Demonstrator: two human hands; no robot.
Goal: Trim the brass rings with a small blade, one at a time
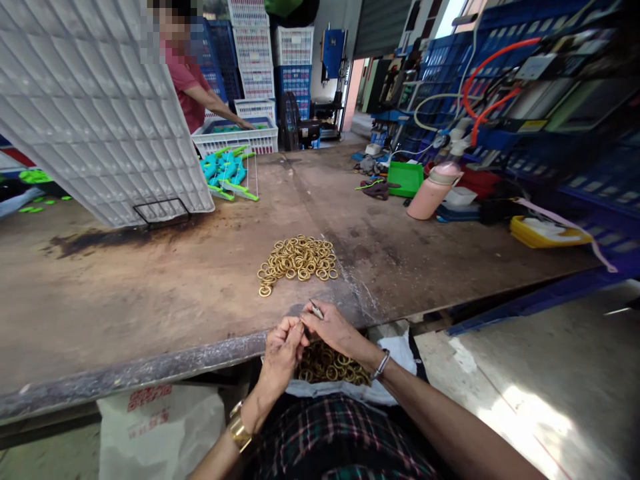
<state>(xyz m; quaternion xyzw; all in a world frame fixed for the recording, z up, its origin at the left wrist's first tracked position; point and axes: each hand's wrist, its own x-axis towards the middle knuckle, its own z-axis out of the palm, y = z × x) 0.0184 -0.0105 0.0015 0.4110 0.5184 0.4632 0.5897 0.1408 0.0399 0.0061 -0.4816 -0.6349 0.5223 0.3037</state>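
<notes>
My left hand [283,352] and my right hand [333,327] meet over the table's front edge, fingertips close together. The right fingers are closed round a small slim metal tool [316,309] whose pointed end sticks up; its exact kind is unclear. My left thumb and fingers are pinched together, and whatever they hold is hidden. Just below the hands, many brass-coloured rings [337,367] fill a lap container lined with pale cloth or plastic [400,350]. Beyond the fingers, a pile of similar rings [300,257] lies on the wooden table [210,287].
A tall grey-white ribbed panel [115,113] stands at the left. Turquoise and green parts [227,173] lie by a white crate [240,140], where another person [187,87] reaches in. A pink bottle [431,193], green tray [406,179] and yellow tray [545,233] sit at the right.
</notes>
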